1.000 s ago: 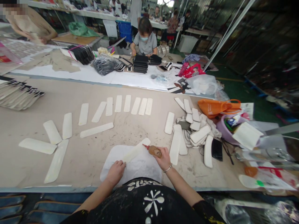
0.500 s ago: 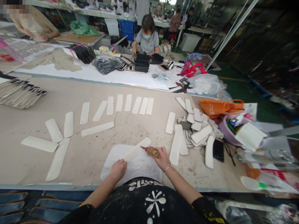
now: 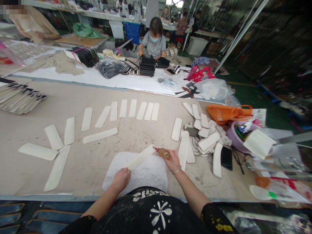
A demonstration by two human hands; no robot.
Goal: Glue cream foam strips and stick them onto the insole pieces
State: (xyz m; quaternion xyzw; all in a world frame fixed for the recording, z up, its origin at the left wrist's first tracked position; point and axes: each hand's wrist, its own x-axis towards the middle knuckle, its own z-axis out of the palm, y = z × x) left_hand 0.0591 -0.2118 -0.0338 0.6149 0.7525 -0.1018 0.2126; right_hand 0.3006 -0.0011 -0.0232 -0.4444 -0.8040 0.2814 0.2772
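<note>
Left hand (image 3: 121, 178) presses the strip (image 3: 141, 157) flat, right hand (image 3: 173, 160) fingers gripping the glue bottle (image 3: 162, 153), its tip moved farther up the strip.

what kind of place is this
Probably a factory workshop for small goods: a long beige worktable, rows of flat cream strips laid out, stacks of black cut pieces, and the right hand holding a brown squeeze bottle.

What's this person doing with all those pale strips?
A person at a long table holds down one cream strip with the left hand, on a white sheet. The right hand grips a small brown bottle, its red nozzle at the strip's far end. More strips lie in rows behind, and a heap sits to the right.
</note>
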